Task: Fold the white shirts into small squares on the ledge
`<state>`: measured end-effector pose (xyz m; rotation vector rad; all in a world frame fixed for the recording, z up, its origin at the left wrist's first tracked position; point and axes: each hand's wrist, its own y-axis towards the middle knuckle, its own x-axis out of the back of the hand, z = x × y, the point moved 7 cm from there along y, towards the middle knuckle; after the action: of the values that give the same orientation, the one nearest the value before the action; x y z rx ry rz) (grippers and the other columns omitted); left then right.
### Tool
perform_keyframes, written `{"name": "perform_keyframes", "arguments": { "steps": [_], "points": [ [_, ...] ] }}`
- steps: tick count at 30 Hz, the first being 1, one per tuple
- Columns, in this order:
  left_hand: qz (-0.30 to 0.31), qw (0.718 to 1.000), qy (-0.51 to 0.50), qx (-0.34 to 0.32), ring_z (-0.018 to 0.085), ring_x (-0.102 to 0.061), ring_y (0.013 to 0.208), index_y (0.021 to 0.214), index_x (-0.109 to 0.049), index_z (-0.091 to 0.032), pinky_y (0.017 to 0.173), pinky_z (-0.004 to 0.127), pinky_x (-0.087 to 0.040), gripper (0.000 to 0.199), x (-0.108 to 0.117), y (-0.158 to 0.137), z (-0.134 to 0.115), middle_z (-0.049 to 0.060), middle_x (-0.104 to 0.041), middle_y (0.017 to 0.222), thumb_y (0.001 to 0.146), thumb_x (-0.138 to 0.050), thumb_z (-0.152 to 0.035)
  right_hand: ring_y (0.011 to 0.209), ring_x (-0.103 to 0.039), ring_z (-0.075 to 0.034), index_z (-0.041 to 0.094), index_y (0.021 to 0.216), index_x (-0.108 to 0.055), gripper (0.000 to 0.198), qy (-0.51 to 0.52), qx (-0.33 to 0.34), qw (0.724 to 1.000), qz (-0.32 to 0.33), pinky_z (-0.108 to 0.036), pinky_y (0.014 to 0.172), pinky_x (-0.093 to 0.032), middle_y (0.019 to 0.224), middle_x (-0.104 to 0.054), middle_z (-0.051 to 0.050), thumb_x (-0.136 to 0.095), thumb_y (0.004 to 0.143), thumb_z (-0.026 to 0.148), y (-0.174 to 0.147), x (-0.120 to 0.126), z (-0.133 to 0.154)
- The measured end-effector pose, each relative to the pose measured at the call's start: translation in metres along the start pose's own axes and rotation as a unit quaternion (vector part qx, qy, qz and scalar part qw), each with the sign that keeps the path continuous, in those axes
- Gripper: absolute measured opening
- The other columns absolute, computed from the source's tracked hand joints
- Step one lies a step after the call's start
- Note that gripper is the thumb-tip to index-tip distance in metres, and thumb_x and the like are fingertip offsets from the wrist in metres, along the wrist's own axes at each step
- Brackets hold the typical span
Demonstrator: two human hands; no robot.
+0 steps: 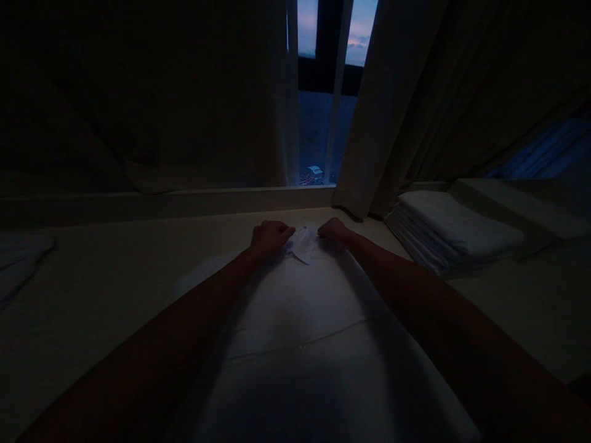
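1. Below a narrow, blue-lit window (pixel 316 132), a large white, thin-looking cloth (pixel 295 307) is lying along a pale, smooth flat surface (pixel 115 271), its far end between the person's two hands and its near part running down between the forearms.
2. Grip: the left hand (pixel 271 237) is pinching the far end between thumb and curled fingers. The right hand (pixel 336 231) is apparently pinching it too, fingers bent inward; the dimness is hiding the exact contact of its thumb.
3. Handling, as judged: an even pull from both sides should be serving best, as the puckered, pointed white flap (pixel 302 243) between the hands is bunching. Light fingertips are likely to be sparing such fine material; a one-sided tug could be skewing it.
4. A slanting, seam-like line (pixel 323 337) is crossing the cloth's middle, a useful guide for judging straightness, it seems. It is running higher toward the right.
5. Texture: the cloth is looking matte and soft, mostly smooth, with broad shadows darkening its near part.
6. To the right, a thick stack of folded white cloths (pixel 462 231) is sitting squarish, its layers showing along the side. Behind, a heavy, dull brown-grey curtain (pixel 392 104) is hanging in long vertical folds.
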<state>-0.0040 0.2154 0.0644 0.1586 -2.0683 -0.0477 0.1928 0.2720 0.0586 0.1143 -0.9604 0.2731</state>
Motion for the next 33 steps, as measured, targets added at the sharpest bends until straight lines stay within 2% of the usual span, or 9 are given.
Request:
{"name": "perform_keyframes", "arguments": {
  "steps": [4, 9, 13, 16, 18, 20, 23, 28, 33],
  "points": [
    [0.067, 0.998, 0.010, 0.006, 0.022, -0.065, 0.081, 0.078, -0.075, -0.016, 0.076, 0.031, -0.043, 0.038, -0.034, 0.011, -0.028, 0.013, -0.073, 0.083, 0.074, -0.060, -0.051, 0.080, -0.064, -0.019, 0.006, 0.091, -0.070, 0.025, -0.018, -0.061, 0.997, 0.042, -0.024, 0.068, -0.047, 0.084, -0.069, -0.008, -0.074, 0.075, 0.025, -0.005, -0.014, -0.003],
    [0.086, 0.996, -0.009, 0.012, 0.015, -0.062, 0.066, 0.080, -0.072, -0.009, 0.061, 0.025, -0.042, 0.036, -0.042, 0.014, -0.033, 0.009, -0.070, 0.073, 0.081, -0.050, -0.037, 0.080, -0.064, -0.016, 0.017, 0.092, -0.071, 0.030, -0.019, -0.050, 0.998, 0.027, -0.022, 0.067, -0.045, 0.091, -0.071, -0.006, -0.078, 0.068, 0.033, -0.019, -0.025, -0.003],
    [0.048, 0.999, -0.017, -0.013, 0.015, -0.062, 0.075, 0.089, -0.071, -0.011, 0.067, 0.024, -0.043, 0.036, -0.026, 0.004, -0.037, 0.007, -0.071, 0.082, 0.084, -0.047, -0.037, 0.092, -0.062, -0.018, 0.019, 0.099, -0.069, 0.022, -0.041, -0.018, 0.998, -0.036, -0.026, 0.079, -0.044, 0.101, -0.069, -0.008, -0.064, 0.082, 0.031, -0.041, -0.014, 0.002],
    [-0.028, 0.999, -0.007, -0.033, 0.018, -0.059, 0.095, 0.100, -0.066, -0.014, 0.082, 0.028, -0.043, 0.037, 0.002, -0.020, -0.029, 0.009, -0.069, 0.102, 0.085, -0.045, -0.040, 0.101, -0.056, -0.018, 0.016, 0.107, -0.066, 0.023, -0.093, 0.096, 0.985, -0.105, -0.029, 0.089, -0.039, 0.107, -0.066, -0.009, -0.053, 0.087, 0.019, -0.067, -0.002, 0.021],
    [-0.060, 0.997, 0.022, -0.051, 0.020, -0.057, 0.097, 0.097, -0.065, -0.015, 0.084, 0.030, -0.041, 0.035, 0.017, -0.045, -0.014, 0.010, -0.067, 0.101, 0.083, -0.048, -0.043, 0.101, -0.053, -0.019, 0.016, 0.102, -0.067, 0.021, -0.132, 0.198, 0.969, -0.066, -0.030, 0.091, -0.037, 0.103, -0.066, -0.009, -0.050, 0.090, 0.018, -0.086, -0.013, 0.037],
    [-0.038, 0.994, 0.071, -0.076, 0.019, -0.058, 0.086, 0.088, -0.064, -0.018, 0.077, 0.030, -0.042, 0.031, 0.020, -0.070, 0.004, 0.007, -0.066, 0.089, 0.082, -0.050, -0.045, 0.098, -0.053, -0.020, 0.015, 0.095, -0.068, 0.020, -0.178, 0.258, 0.950, 0.001, -0.031, 0.089, -0.038, 0.098, -0.066, -0.010, -0.049, 0.091, 0.018, -0.104, -0.033, 0.047],
    [0.009, 0.991, 0.099, -0.086, 0.017, -0.057, 0.081, 0.085, -0.065, -0.019, 0.075, 0.028, -0.042, 0.026, 0.009, -0.097, 0.028, 0.006, -0.065, 0.085, 0.083, -0.049, -0.040, 0.098, -0.053, -0.022, 0.013, 0.093, -0.068, 0.019, -0.228, 0.256, 0.939, 0.033, -0.032, 0.087, -0.038, 0.099, -0.065, -0.011, -0.050, 0.089, 0.015, -0.118, -0.050, 0.054],
    [-0.033, 0.992, 0.100, -0.070, 0.020, -0.058, 0.090, 0.089, -0.067, -0.017, 0.084, 0.032, -0.043, 0.029, 0.007, -0.107, 0.029, 0.009, -0.066, 0.092, 0.086, -0.044, -0.035, 0.105, -0.053, -0.023, 0.014, 0.106, -0.066, 0.023, -0.225, 0.248, 0.942, 0.000, -0.034, 0.090, -0.039, 0.109, -0.064, -0.011, -0.050, 0.089, 0.014, -0.145, -0.033, 0.063],
    [-0.090, 0.989, 0.105, -0.056, 0.024, -0.054, 0.114, 0.113, -0.062, -0.012, 0.102, 0.038, -0.038, 0.043, 0.042, -0.159, 0.031, 0.014, -0.063, 0.119, 0.090, -0.038, -0.040, 0.120, -0.048, -0.025, 0.016, 0.127, -0.057, 0.035, -0.203, 0.249, 0.945, -0.059, -0.041, 0.103, -0.034, 0.131, -0.056, -0.012, -0.047, 0.095, 0.025, -0.243, -0.008, 0.032]
  ]
}}
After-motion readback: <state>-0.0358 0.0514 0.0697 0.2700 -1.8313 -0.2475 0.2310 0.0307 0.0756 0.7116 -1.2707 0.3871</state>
